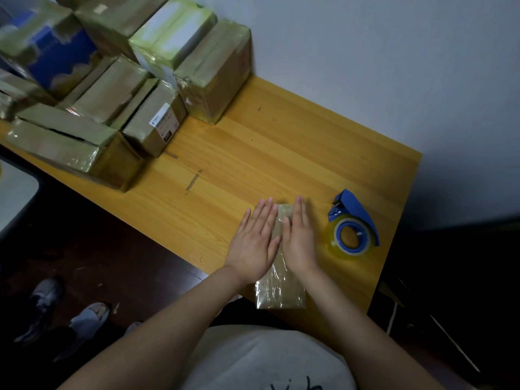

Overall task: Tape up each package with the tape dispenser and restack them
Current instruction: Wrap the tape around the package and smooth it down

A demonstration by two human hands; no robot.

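Package (280, 291), small, brown, glossy with tape, at the near edge of the wooden table (281, 153), its near end at or just past that edge; hard to tell which. Left hand (254, 240) and right hand (299, 240) side by side on top of it, flat, fingers straight, pressing down, gripping nothing; left fingers partly over the bare table. Tape dispenser (353, 223), blue with a yellowish roll, just beside the right hand, held by neither hand, close to the table's right edge. Stack of taped packages (112, 88) well apart at the far left.

Probable risks:
- Too firm a push toward the body, sliding the package off the edge.
- Uneven smoothing, leaving creases or trapped air under the tape.
- A careless right-arm sweep, knocking the dispenser off.

White shipping label (164, 122) on one stacked box, print and barcode too small to read. Dark strokes on the shirt (267, 361), cut off, unreadable. No brand legible on the dispenser.
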